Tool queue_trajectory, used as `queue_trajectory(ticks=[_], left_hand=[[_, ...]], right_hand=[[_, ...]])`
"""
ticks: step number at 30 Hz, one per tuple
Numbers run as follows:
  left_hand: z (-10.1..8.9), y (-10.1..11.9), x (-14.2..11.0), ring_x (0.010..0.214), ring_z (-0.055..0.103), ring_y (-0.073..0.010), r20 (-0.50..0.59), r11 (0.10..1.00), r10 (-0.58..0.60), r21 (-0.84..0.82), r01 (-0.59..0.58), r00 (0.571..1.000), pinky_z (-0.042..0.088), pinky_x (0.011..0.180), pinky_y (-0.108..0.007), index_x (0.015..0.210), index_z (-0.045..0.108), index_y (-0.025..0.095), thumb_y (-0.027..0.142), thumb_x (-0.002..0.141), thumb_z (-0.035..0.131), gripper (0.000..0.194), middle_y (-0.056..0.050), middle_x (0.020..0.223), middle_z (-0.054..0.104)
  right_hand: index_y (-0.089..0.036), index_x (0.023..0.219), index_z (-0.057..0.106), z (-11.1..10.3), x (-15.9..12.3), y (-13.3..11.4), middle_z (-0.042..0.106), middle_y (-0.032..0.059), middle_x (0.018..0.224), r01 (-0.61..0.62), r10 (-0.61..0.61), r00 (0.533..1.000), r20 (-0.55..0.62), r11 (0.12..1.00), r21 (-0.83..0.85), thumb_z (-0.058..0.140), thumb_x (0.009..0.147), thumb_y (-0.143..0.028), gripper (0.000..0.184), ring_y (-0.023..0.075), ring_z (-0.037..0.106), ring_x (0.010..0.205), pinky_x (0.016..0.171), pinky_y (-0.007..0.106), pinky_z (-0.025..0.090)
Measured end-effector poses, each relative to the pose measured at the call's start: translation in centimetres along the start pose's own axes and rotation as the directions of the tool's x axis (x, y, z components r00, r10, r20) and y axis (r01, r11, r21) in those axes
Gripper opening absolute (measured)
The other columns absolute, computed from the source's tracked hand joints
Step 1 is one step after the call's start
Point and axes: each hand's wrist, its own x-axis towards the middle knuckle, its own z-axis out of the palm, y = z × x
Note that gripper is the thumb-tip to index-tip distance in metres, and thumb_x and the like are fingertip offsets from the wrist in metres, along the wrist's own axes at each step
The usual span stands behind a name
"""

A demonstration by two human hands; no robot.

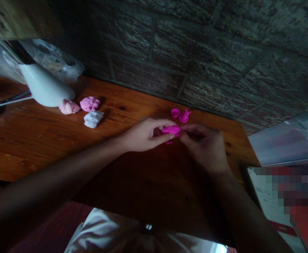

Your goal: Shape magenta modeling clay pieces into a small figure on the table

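Magenta dough [171, 131] is held above the counter [132, 102], closer to the far edge than to the near one, and toward the right edge. It is clasped by the left grip [143, 135] between the thumb and the fingers. At its right end it appears to be pinched by the thumb and forefinger of the right grip [208, 144]; how firmly it is pressed cannot be told.

From its uneven surface, the dough is judged to be light, soft and easily dented, probably rather sticky than slippery. Its shape could be spoiled by a strong squeeze, and a thin part could be torn. It is therefore best supported along its broad sides, and its right end should be touched only lightly.

Near the far edge, a round magenta piece [175, 112] and a pointed magenta piece [184, 116] are placed close together. The thin tips of the latter seem most fragile, so it should be taken by its thicker body. A small magenta bit [169, 143] is seen below the left thumb. Farther toward the left edge, a peach lump [69, 106], a pink lump [90, 104] and a whitish lump [93, 119] are grouped near the lamp [47, 86].
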Motion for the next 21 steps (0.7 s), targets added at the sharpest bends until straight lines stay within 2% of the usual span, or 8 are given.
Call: queue_trajectory(ticks=[4,8,11,15,21], left_hand=[[0.3,0.3,0.0,0.098,0.072,-0.0179,-0.021,0.982,0.028,-0.184,-0.031,0.999,0.057,0.084,-0.026,0.120,0.068,0.013,0.021,0.091,0.068,0.030,-0.011,0.116,0.075],[0.2,0.0,0.3,0.092,0.072,-0.0161,-0.053,0.952,-0.010,-0.305,-0.007,0.999,0.058,0.080,-0.026,0.117,0.067,0.013,0.023,0.090,0.069,0.029,-0.010,0.110,0.075],[0.0,-0.4,0.5,0.081,0.070,-0.0134,-0.042,0.945,-0.051,-0.324,0.035,0.998,0.058,0.072,-0.024,0.113,0.068,0.013,0.029,0.091,0.070,0.027,-0.008,0.101,0.075],[0.0,-0.5,0.5,0.075,0.068,-0.0123,-0.049,0.951,-0.070,-0.305,0.051,0.996,0.057,0.069,-0.024,0.108,0.069,0.013,0.031,0.091,0.069,0.025,-0.007,0.094,0.073],[0.2,-0.6,0.5,0.084,0.070,-0.0144,-0.053,0.968,-0.050,-0.250,0.035,0.997,0.057,0.072,-0.024,0.109,0.071,0.013,0.024,0.090,0.067,0.022,-0.008,0.105,0.076]], right_hand=[[-0.021,0.086,0.079,-0.7,0.8,0.5,0.079,0.0031,0.080,-0.123,0.137,0.989,-0.060,0.972,0.199,0.080,0.077,-0.028,0.011,0.0175,0.072,0.067,0.070,0.033,0.061],[-0.024,0.092,0.080,-0.9,1.0,0.4,0.080,0.0021,0.085,-0.150,0.149,0.988,0.030,0.929,0.338,0.083,0.078,-0.033,0.017,0.0166,0.072,0.072,0.071,0.033,0.062],[-0.025,0.093,0.082,-0.6,0.7,-0.2,0.081,0.0030,0.090,-0.122,0.094,0.990,0.101,0.938,0.325,0.083,0.079,-0.041,0.021,0.0177,0.074,0.076,0.073,0.034,0.063],[-0.026,0.094,0.083,-0.4,0.4,-0.6,0.082,0.0032,0.092,-0.095,0.064,0.991,0.115,0.953,0.287,0.082,0.081,-0.045,0.023,0.0183,0.075,0.078,0.076,0.035,0.063],[-0.028,0.097,0.083,-0.4,0.3,-0.2,0.083,0.0013,0.095,-0.063,0.040,0.995,0.095,0.967,0.248,0.085,0.079,-0.033,0.019,0.0199,0.076,0.081,0.080,0.038,0.064]])
